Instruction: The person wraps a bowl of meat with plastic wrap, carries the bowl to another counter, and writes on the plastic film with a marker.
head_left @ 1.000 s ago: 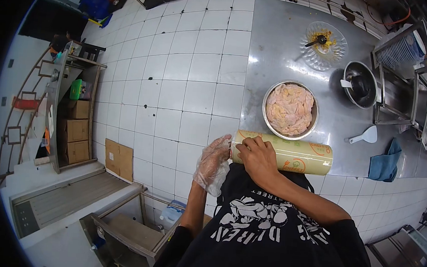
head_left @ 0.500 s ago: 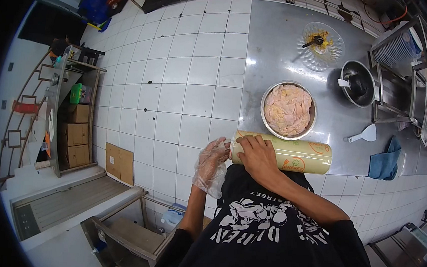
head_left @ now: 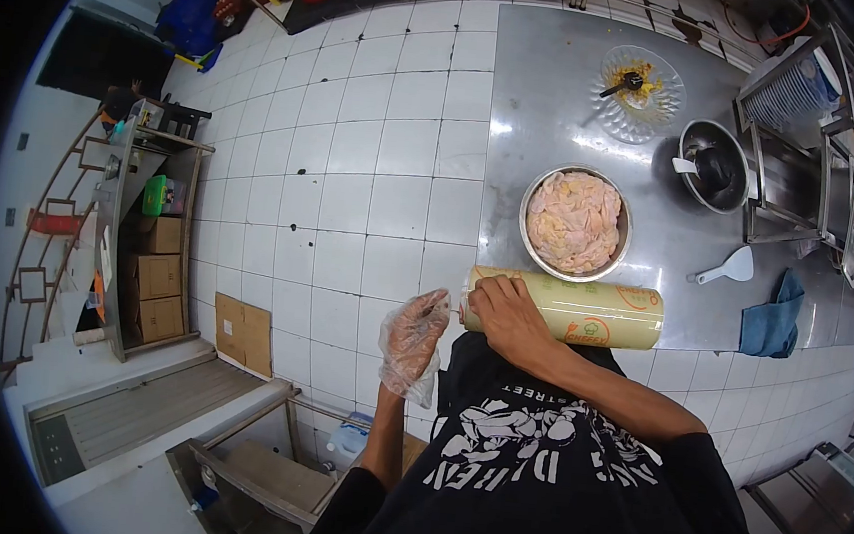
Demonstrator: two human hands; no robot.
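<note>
A clear plastic glove covers my left hand (head_left: 413, 338), which is off the table's front edge, just left of the roll's end. Its fingers are drawn together; what they hold, if anything, is too small to make out. My bare right hand (head_left: 505, 315) grips the left end of a yellow-green roll of plastic film (head_left: 604, 314) with curled fingers. The roll lies along the front edge of the steel table (head_left: 537, 85). Directly behind it is a round metal bowl (head_left: 624, 244) of pale raw meat (head_left: 573, 221).
Farther back are a glass plate (head_left: 665, 115) with yellow scraps and a black spoon, and a dark bowl (head_left: 689, 187) with a white-handled utensil. A white scraper (head_left: 738, 264) and blue cloth (head_left: 772, 319) lie right, near a metal rack (head_left: 781, 235).
My left hand has moved a little left and down, away from the roll's end, and turned slightly. My right hand remains on the roll. The view has shifted slightly.
</note>
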